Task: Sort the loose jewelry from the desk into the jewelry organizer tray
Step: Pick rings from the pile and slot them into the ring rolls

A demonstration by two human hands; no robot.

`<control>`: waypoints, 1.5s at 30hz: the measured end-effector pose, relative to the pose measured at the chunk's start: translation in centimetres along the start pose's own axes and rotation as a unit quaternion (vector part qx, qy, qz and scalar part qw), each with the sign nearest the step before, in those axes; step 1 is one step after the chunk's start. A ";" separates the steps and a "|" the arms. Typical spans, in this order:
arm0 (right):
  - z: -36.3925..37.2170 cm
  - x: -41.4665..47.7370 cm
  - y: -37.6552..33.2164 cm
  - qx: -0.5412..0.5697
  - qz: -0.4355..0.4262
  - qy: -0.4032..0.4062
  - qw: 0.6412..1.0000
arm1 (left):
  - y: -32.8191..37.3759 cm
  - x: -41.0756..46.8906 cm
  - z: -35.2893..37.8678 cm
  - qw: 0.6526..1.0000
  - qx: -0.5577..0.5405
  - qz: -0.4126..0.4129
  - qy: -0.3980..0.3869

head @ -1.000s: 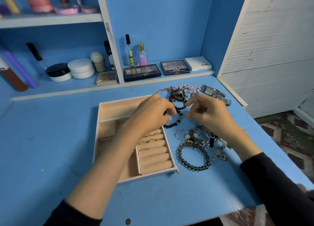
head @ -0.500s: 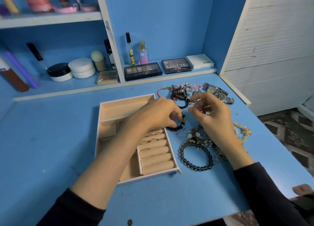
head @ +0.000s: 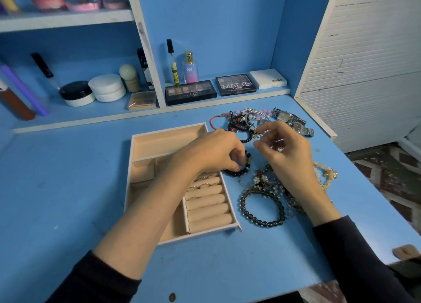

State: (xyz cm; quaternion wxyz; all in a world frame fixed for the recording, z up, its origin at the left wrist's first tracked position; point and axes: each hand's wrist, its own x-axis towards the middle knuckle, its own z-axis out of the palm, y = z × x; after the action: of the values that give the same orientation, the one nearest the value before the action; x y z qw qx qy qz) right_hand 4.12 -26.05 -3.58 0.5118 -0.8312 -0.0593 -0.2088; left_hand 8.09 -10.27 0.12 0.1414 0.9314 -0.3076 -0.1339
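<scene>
Two hands show in the head view. Since a second ago the left hand has come lower, and its fingers now curl on the black bead bracelet, just beside the jewelry organizer tray. I judge this piece goes in next. The right hand has loosened and is half curled; whether it pinches anything I cannot tell. On the surface I count two wristwatches and one grey bead bracelet.

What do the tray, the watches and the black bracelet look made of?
The tray: matte beige fabric lining, velvet-like, on a stiff white frame. The watches: silvery metal, likely steel; linked bands glint. The black bracelet: glossy round beads, stone, glass or plastic; cannot tell which.
</scene>
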 end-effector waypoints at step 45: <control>-0.3 0.0 0.3 -0.023 0.002 0.011 1.000 | 0.7 -1.0 -0.4 0.989 -0.082 -0.061 0.109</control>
State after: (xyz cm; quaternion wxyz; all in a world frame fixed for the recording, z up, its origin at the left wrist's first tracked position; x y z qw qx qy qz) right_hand 4.10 -26.40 -3.72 0.4937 -0.8405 -0.0468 -0.2182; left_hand 7.08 -10.10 0.88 0.2414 0.9427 -0.2210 -0.0651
